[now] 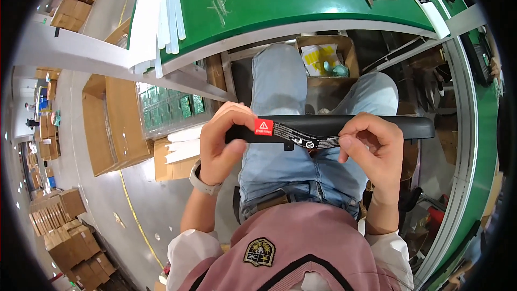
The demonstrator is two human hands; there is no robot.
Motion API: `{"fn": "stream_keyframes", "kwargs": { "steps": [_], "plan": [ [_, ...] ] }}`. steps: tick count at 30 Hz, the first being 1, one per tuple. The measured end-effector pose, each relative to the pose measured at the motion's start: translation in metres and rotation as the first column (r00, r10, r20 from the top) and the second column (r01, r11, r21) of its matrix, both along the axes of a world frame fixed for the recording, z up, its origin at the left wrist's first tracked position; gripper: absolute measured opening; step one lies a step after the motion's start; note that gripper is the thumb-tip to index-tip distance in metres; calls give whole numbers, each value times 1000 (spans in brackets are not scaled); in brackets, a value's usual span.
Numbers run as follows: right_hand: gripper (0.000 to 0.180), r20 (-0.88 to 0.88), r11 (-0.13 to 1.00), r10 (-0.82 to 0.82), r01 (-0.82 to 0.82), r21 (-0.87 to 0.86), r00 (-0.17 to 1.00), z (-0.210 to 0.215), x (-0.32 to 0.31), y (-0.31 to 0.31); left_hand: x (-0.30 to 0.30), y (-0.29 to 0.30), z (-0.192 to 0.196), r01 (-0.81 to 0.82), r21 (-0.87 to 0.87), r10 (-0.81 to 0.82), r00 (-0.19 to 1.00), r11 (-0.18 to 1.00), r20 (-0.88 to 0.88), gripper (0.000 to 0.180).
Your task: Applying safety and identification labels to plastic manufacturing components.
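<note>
The label strip (296, 136), black with a red end, stretches along the black bar (318, 123) above your jeans (274, 170)! Your left hand (222, 137) curls loosely round the bar's end, fingertips at the red; your right hand (374, 143) pinches the strip's other end tight.

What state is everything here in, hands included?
Label: curved
Left hand: curled at the label's red end, grip unclear
Right hand: pinching the label's other end
Black bar: crosswise over the legs
Large carton: open
Smaller carton: open, holding things
Clear strips: overhanging the green table
</note>
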State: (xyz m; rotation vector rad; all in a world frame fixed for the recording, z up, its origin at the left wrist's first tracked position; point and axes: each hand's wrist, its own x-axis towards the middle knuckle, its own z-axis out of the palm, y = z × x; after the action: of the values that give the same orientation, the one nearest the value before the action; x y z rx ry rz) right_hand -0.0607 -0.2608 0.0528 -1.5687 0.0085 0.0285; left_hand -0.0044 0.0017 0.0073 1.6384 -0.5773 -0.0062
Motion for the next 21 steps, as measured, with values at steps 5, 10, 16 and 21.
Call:
{"fn": "stream_keyframes", "kwargs": {
  "steps": [5,10,16,21],
  "plan": [
    [5,-111,993,-22,9,-118,994,0,6,10,-5,2,-1,-10,50,12,999,999,-30,15],
    [8,-199,951,-66,2,-308,978,-2,7,21,-5,3,-7,-134,47,134,991,990,-4,20],
    [10,-278,935,-44,-59,-351,960,-2,11,21,-5,7,-5,-99,133,100,995,986,-2,21],
    [10,-267,940,1,-92,-327,964,-8,12,24,-3,10,-8,-87,148,83,996,985,36,19]
  ]
}}
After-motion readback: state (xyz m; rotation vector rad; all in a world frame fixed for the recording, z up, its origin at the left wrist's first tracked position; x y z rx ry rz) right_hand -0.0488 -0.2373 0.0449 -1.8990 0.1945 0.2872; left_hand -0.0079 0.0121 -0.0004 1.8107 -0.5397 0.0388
